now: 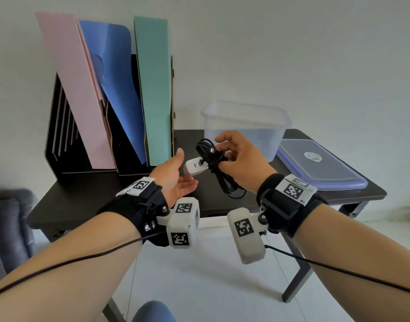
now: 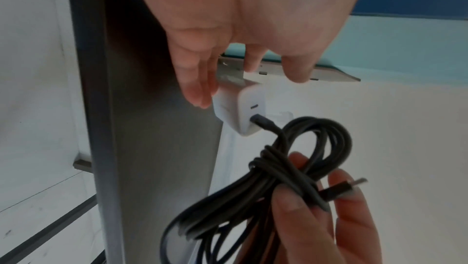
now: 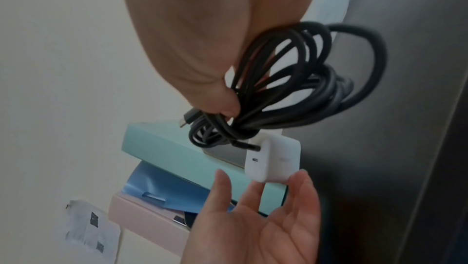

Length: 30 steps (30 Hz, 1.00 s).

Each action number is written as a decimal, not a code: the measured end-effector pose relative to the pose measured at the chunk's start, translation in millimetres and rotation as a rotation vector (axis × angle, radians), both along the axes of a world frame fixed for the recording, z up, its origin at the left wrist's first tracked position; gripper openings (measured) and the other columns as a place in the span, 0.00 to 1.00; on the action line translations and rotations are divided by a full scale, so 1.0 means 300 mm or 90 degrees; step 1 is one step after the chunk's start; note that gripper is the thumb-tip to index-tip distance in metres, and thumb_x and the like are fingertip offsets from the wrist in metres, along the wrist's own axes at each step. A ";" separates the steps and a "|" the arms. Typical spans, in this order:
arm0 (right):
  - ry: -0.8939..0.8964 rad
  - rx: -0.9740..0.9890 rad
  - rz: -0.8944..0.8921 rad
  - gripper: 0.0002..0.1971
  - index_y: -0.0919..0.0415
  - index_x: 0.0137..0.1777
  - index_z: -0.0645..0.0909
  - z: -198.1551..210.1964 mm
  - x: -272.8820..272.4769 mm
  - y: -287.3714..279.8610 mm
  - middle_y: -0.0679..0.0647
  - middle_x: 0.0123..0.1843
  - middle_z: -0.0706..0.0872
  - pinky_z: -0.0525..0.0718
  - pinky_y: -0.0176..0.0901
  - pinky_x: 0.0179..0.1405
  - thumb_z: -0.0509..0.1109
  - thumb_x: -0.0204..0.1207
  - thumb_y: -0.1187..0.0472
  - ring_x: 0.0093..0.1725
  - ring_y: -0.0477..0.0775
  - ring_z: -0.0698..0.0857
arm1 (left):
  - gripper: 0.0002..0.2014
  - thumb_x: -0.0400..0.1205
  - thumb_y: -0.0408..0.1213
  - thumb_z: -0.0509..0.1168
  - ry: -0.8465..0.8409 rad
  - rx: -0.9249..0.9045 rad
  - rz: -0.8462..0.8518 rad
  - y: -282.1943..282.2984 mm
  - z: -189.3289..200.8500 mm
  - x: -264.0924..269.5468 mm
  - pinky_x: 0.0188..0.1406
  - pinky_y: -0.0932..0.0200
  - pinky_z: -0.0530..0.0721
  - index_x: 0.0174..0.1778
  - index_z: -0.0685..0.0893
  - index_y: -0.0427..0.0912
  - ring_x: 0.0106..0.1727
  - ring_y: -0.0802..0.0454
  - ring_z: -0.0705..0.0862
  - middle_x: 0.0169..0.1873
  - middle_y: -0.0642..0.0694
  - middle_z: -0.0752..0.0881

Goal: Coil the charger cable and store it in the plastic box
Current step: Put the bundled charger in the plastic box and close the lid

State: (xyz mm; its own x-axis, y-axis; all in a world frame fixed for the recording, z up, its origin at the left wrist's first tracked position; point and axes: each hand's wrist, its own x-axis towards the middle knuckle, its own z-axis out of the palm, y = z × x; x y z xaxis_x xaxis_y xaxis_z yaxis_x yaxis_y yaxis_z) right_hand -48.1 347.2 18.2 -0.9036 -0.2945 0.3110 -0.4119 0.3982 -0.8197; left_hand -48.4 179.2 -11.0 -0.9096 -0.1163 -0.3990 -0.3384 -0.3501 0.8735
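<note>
A black charger cable (image 1: 211, 159) is wound into a bundle with a wrap round its middle, and my right hand (image 1: 236, 159) grips it above the dark table (image 1: 101, 194). Its free plug (image 2: 354, 183) sticks out past my right fingers. A white charger block (image 1: 194, 167) hangs from the bundle's other end. My left hand (image 1: 176, 177) is open, palm up, just left of the block, its fingertips (image 3: 301, 176) at the block's underside (image 3: 273, 160). The clear plastic box (image 1: 246, 126) stands open on the table right behind my right hand.
The box's lid (image 1: 320, 166), clear with a blue rim, lies flat on the table's right end. A black file rack (image 1: 64, 135) holding pink, blue and teal folders (image 1: 153, 89) fills the table's left half. A grey seat (image 1: 6, 228) is at far left.
</note>
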 end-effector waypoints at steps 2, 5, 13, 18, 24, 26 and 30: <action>0.009 -0.013 0.012 0.23 0.48 0.55 0.72 0.001 -0.016 0.015 0.47 0.50 0.86 0.78 0.24 0.41 0.67 0.68 0.75 0.32 0.34 0.77 | 0.17 0.81 0.52 0.62 0.003 -0.040 0.002 0.028 0.012 -0.016 0.44 0.49 0.86 0.46 0.76 0.39 0.36 0.42 0.82 0.35 0.38 0.77; 0.021 -0.009 0.023 0.24 0.42 0.51 0.72 0.004 -0.045 0.040 0.47 0.52 0.87 0.79 0.29 0.49 0.67 0.68 0.74 0.38 0.37 0.78 | 0.16 0.82 0.46 0.62 0.004 -0.063 0.005 0.055 0.022 -0.036 0.35 0.53 0.84 0.42 0.77 0.35 0.33 0.44 0.81 0.31 0.40 0.75; 0.120 0.020 -0.042 0.20 0.47 0.51 0.75 0.066 -0.135 0.124 0.45 0.51 0.85 0.74 0.17 0.48 0.67 0.69 0.74 0.54 0.44 0.83 | 0.09 0.80 0.37 0.65 0.086 0.048 0.058 0.089 0.090 -0.118 0.36 0.55 0.84 0.51 0.79 0.35 0.36 0.46 0.83 0.37 0.39 0.81; 0.210 0.022 -0.138 0.16 0.51 0.53 0.80 0.152 -0.215 0.169 0.46 0.51 0.83 0.78 0.27 0.43 0.67 0.70 0.72 0.50 0.48 0.81 | 0.06 0.79 0.34 0.67 0.162 0.075 0.064 0.139 0.173 -0.185 0.31 0.59 0.88 0.49 0.80 0.38 0.37 0.48 0.85 0.39 0.40 0.85; 0.267 0.085 -0.245 0.10 0.54 0.51 0.79 0.212 -0.334 0.218 0.53 0.44 0.77 0.74 0.30 0.28 0.64 0.74 0.67 0.39 0.56 0.78 | 0.20 0.77 0.36 0.70 0.230 0.019 0.059 0.208 0.227 -0.288 0.24 0.65 0.83 0.65 0.76 0.40 0.35 0.52 0.84 0.36 0.45 0.87; 0.260 0.092 -0.240 0.09 0.52 0.46 0.78 0.223 -0.368 0.233 0.47 0.34 0.74 0.76 0.42 0.27 0.64 0.73 0.68 0.34 0.56 0.78 | 0.20 0.79 0.34 0.68 0.237 0.003 0.071 0.225 0.236 -0.323 0.24 0.64 0.80 0.67 0.76 0.40 0.34 0.52 0.82 0.40 0.44 0.85; 0.262 0.099 -0.238 0.09 0.51 0.43 0.74 0.257 -0.422 0.261 0.44 0.28 0.75 0.76 0.40 0.25 0.64 0.72 0.68 0.29 0.55 0.77 | 0.19 0.80 0.32 0.65 0.280 -0.018 0.088 0.246 0.261 -0.376 0.27 0.63 0.80 0.68 0.74 0.42 0.33 0.51 0.82 0.42 0.42 0.85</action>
State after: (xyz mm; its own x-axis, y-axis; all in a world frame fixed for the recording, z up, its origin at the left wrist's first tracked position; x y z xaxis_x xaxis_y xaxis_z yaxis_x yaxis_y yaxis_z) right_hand -174.7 425.5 95.2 -0.7690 -0.0493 0.6373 -0.4928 0.6808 -0.5419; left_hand -161.2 252.9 67.3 -0.9670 -0.2535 0.0260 0.1141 -0.3397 0.9336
